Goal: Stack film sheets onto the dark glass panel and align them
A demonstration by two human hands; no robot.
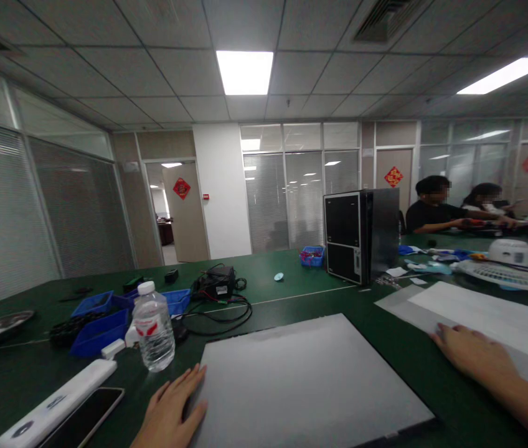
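Note:
A flat grey-white rectangular panel point(301, 386) with a thin dark edge lies on the green table in front of me. My left hand point(170, 407) is at the panel's left edge, fingers stretched out and thumb apart, its fingertips at the border. To the right, my right hand point(476, 354) rests with extended fingers on a greyish sheet point(401, 306). A whiter sheet point(488, 305) overlaps that sheet behind the hand. Neither hand is closed around anything.
Left of the panel are a water bottle point(154, 330), a phone point(86, 417), a long white device point(58, 404) and blue bins point(100, 333). Behind stand a black power adapter point(217, 283) with cables and a black computer case point(362, 236). A person point(436, 208) sits far right.

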